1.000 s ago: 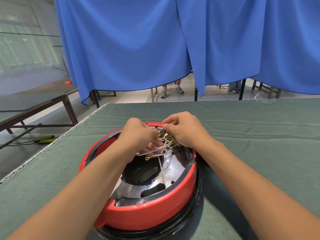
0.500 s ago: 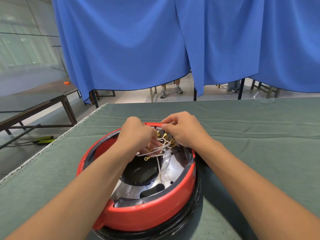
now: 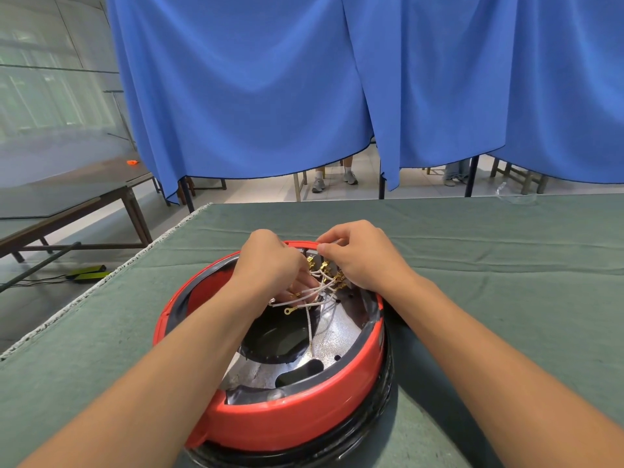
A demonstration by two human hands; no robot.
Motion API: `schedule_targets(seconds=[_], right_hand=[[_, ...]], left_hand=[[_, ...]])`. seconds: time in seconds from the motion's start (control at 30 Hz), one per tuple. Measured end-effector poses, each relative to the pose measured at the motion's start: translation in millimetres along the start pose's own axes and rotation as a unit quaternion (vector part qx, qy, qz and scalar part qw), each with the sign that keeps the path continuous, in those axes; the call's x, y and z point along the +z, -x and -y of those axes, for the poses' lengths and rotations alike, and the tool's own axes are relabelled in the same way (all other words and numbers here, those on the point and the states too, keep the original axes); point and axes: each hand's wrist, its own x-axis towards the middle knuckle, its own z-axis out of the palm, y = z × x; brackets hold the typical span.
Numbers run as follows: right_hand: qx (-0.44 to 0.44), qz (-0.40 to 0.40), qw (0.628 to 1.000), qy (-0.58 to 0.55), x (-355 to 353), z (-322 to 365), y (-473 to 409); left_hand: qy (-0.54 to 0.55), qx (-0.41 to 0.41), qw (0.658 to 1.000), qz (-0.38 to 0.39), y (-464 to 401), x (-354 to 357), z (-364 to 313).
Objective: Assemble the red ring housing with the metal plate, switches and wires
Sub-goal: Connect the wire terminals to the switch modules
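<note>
The red ring housing [image 3: 290, 420] sits on a black base at the near middle of the table. Inside it lies a speckled metal plate [image 3: 334, 336] with a dark round opening. White wires [image 3: 309, 319] with brass terminals bunch at the far inner rim. My left hand [image 3: 270, 261] reaches down into the ring, its curled fingers among the wires. My right hand [image 3: 363, 255] is at the far rim and pinches something small between thumb and fingertips just above the brass terminals [image 3: 324, 266]. The switches are hidden under my hands.
A green cloth covers the table [image 3: 506, 298], whose left edge [image 3: 111, 275] runs diagonally. Blue curtains [image 3: 304, 96] hang beyond the far edge, with chair legs and a seated person's feet below. A dark bench [image 3: 67, 211] stands to the left. A clear plastic piece [image 3: 516, 197] lies far right.
Both hands stay at the far rim among the wires; my right hand's fingertips have shifted slightly. The housing has not moved.
</note>
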Motion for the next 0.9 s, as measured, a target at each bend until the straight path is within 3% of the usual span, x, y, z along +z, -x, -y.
schedule_targets(seconds=[0.4, 0.9], right_hand=[[0.002, 0.001, 1.000, -0.007, 0.1, -1.0, 0.0], [-0.020, 0.024, 0.998, 0.054, -3.3, 2.5, 1.8]], left_hand=[[-0.016, 0.045, 0.999, -0.018, -4.1, 3.9, 8.9], [-0.163, 0.113, 0.976, -0.091, -3.8, 9.6, 10.4]])
